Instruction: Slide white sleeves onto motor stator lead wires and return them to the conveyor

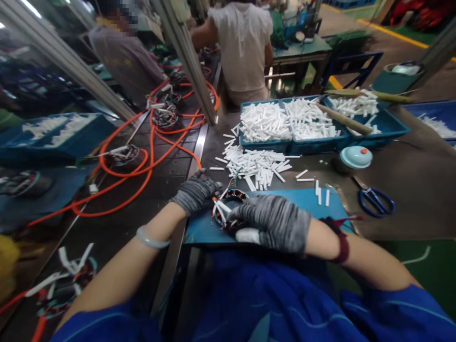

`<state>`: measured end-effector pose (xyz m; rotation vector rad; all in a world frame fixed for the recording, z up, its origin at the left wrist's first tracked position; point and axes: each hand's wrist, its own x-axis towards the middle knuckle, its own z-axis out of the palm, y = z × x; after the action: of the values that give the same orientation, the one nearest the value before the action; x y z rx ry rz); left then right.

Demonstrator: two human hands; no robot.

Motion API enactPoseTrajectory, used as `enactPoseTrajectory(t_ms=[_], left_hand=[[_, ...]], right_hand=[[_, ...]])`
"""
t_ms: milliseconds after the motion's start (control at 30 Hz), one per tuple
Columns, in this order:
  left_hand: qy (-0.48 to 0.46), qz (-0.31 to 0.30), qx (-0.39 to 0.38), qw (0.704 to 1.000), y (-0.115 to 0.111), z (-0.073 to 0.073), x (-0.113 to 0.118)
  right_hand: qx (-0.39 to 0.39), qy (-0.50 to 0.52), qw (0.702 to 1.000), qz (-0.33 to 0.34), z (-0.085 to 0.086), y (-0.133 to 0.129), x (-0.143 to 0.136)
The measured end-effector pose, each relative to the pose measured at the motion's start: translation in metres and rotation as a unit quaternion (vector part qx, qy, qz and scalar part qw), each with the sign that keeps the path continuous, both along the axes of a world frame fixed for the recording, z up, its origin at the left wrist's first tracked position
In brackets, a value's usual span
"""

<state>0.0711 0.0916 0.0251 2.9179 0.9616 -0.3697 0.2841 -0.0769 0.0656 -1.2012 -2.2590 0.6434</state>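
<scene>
A ring-shaped motor stator [233, 195] with wound wires, thin leads and white sleeves lies on the blue mat [313, 199]. My right hand [274, 221], in a grey striped glove with pale fingertips, is closed around the stator's right side. At its left, my left hand [195, 192], gloved alike, has curled fingers at the end of an orange cable [192, 156]. The cable passes beneath this hand and an orange bit shows again beside the stator. White sleeves [223, 205] stick out of the ring between both hands. My left fingertips are partly hidden.
Loose white tubes [256, 164] are heaped beyond the mat, before blue bins [317, 142] of more tubes. Blue-handled scissors [375, 202] and a round light-blue-lidded container [356, 156] sit right. More stators [124, 156] and looped orange cable occupy the left line. Two people work beyond.
</scene>
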Motion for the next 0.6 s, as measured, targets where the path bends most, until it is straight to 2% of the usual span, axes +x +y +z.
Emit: enactPoseTrajectory(t_ms=[67,100,133,200,233,300,367,467,533,600], left_hand=[[0.060,0.017,0.017,0.998,-0.008,0.000,-0.002],[0.077,0.045,0.023,0.996,-0.014,0.001,-0.002],[0.091,0.071,0.026,0.993,-0.020,0.002,-0.001],[0.107,0.114,0.034,0.987,-0.034,0.006,0.002],[0.100,0.132,0.038,0.985,-0.041,0.009,0.004],[0.069,0.163,0.049,0.983,-0.051,0.012,0.004],[0.032,0.184,0.037,0.982,-0.056,0.014,-0.003],[-0.076,0.168,-0.099,0.978,-0.057,0.015,-0.026],[-0.215,0.131,-0.203,0.946,-0.056,0.017,-0.040],[-0.341,0.096,-0.255,0.900,-0.057,0.020,-0.042]], right_hand=[[0.028,-0.025,0.999,-0.011,-0.045,0.005,-0.009],[0.044,-0.024,0.999,-0.021,-0.068,0.007,-0.013],[0.052,-0.005,0.999,-0.002,-0.088,0.008,-0.015],[0.046,0.055,0.997,0.013,-0.114,0.012,-0.013],[0.025,0.099,0.995,0.009,-0.119,0.016,-0.010],[-0.044,0.196,0.979,-0.043,-0.117,0.024,0.001],[-0.104,0.254,0.958,-0.087,-0.104,0.031,0.016],[-0.112,0.241,0.962,-0.053,-0.087,0.032,0.041],[-0.122,0.239,0.963,-0.028,-0.084,0.027,0.053],[-0.146,0.247,0.958,-0.013,-0.088,0.023,0.058]])
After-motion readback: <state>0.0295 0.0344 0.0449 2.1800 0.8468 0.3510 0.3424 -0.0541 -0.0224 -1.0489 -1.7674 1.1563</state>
